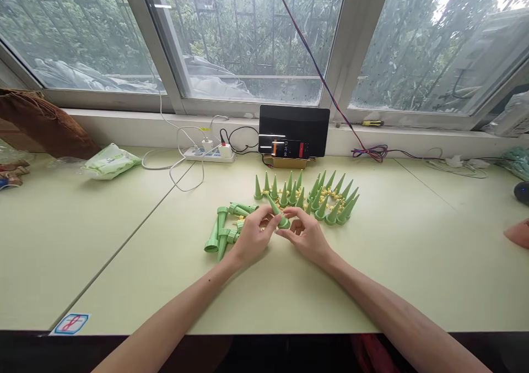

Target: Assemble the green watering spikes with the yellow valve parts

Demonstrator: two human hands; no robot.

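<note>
My left hand [257,234] pinches a green plastic cone spike [274,207], which is tilted with its tip up and to the left. At the spike's wide ribbed base, my right hand [306,235] closes thumb and fingers on the rim. Whether the right fingers also hold a small part is hidden. Left of my hands lies a loose pile of green spikes [222,219] with ribbed caps, partly covered by my left hand. Beyond my hands, several green spikes [332,217] stand upright in curved rows, with small yellow pieces [334,203] among them.
A phone [289,149] leans against a black screen [294,120] at the back. A power strip [210,153] with looping white cables, a green-white soft packet [111,161] and a brown bag [41,122] lie left. Part of another person's hand [517,234] shows at right.
</note>
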